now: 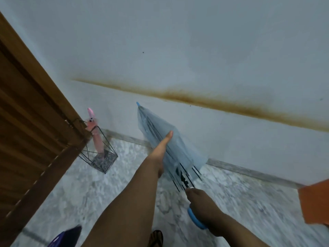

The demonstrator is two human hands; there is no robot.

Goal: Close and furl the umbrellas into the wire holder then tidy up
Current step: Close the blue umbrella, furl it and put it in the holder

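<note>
The person is furling the blue umbrella, judging by its canopy, which is collapsed but loose. The left hand is pressing flat along the folds with fingers straight, while the right hand is curling round the shaft just above the blue handle. Well beyond the left fingertips, the wire holder is already holding a pink umbrella. Next, the canopy probably needs wrapping tight before insertion.
</note>
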